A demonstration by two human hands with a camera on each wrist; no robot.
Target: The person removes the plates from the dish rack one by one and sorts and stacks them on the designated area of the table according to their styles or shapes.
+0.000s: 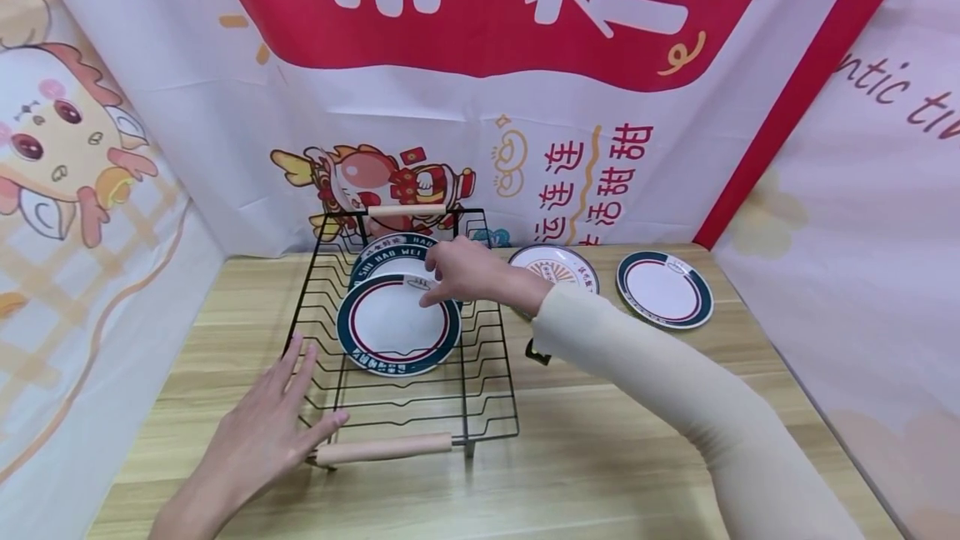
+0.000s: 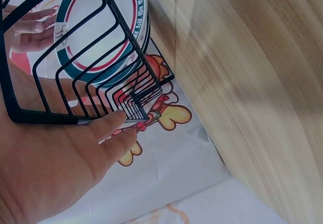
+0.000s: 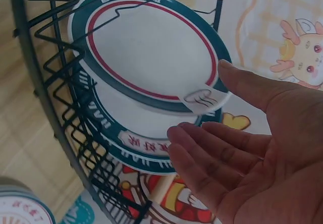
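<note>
A black wire dish rack [image 1: 487, 390] with wooden handles stands on the table. In it, a green-rimmed white plate [image 1: 397, 323] stands tilted in the slots, with other green-rimmed plates [image 1: 390, 252] behind it. My right hand [image 1: 472, 269] is at the upper right of the front plate. In the right wrist view, the thumb [image 3: 247, 82] lies at the plate's rim while the fingers [image 3: 202, 158] are spread behind, apart from it. My left hand [image 1: 262, 423] rests against the rack's near left side, fingers extended along the wire frame, as the left wrist view [image 2: 75, 163] also shows.
To the right of the rack lie a plate with an orange ray pattern [image 1: 551, 261] and another green-rimmed plate [image 1: 663, 290]. A small black object [image 1: 537, 352] is partly under the right sleeve. A printed cloth [image 1: 450, 98] hangs behind the wooden table [image 1: 600, 457].
</note>
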